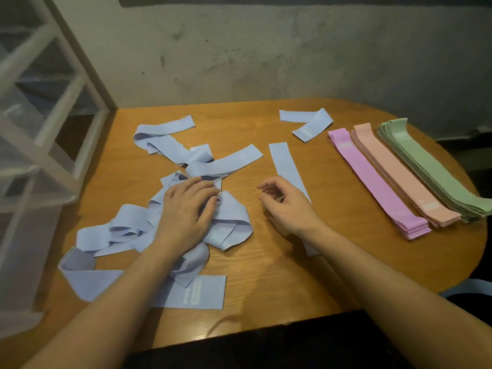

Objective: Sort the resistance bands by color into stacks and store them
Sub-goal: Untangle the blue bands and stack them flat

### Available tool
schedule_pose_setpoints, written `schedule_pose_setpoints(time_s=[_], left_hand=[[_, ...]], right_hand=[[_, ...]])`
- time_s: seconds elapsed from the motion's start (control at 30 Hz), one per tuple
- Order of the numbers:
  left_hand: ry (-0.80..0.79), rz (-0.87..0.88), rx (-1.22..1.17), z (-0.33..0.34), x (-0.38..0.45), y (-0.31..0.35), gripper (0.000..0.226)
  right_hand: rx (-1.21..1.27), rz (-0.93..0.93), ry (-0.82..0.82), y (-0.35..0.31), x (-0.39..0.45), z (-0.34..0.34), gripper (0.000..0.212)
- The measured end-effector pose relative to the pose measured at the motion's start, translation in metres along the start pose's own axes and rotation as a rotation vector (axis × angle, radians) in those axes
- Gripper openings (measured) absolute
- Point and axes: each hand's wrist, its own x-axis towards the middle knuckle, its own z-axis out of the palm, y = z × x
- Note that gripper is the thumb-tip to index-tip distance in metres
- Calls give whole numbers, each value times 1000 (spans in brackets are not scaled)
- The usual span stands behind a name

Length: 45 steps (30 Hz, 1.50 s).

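Both my hands hover mid-counter (266,262): left hand (186,209) flat on the tangled blue bands (133,230), pinning them; right hand (282,206) loosely curled, empty, beside one straightened blue band (285,166). Purple stack (378,182), pink stack (399,171) and green stack (431,166) lie sorted at right.

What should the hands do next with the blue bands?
Probably the left hand, resting on the tangled blue bands, should pull one free and lay it on the flat blue band. The purple stack, pink stack and green stack look finished.

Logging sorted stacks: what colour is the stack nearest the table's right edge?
Light green: the green stack lies outermost, beside the peach one, in the head view.
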Motion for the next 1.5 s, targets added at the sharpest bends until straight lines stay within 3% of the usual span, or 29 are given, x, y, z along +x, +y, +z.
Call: schedule_pose_setpoints(time_s=[0.23, 0.33, 0.47, 0.57, 0.7, 0.83, 1.0, 1.1, 1.5], left_hand=[[65, -112, -64, -1, 2, -5, 28], [97, -124, -80, -1, 2, -5, 30], [116, -130, -114, 1, 2, -6, 29], [130, -140, -97, 3, 1, -7, 24], [101, -120, -72, 5, 0, -7, 21], [70, -103, -68, 4, 0, -6, 22], [41, -134, -103, 4, 2, -7, 21], [62, -152, -132, 3, 2, -6, 19], [29, -174, -167, -2, 2, -5, 34]], right_hand=[[-137, -53, -41, -20, 47, 36, 15], [-326, -90, 4, -20, 73, 48, 15], [-770, -14, 97, -15, 101, 50, 52], [-924, 156, 39, -10, 111, 51, 83], [-963, 170, 23, -3, 112, 53, 82], [-915, 95, 61, 0, 110, 53, 62], [-915, -70, 92, -10, 99, 61, 20], [-792, -105, 87, -13, 94, 60, 5], [62, -91, 81, -31, 47, 33, 21]])
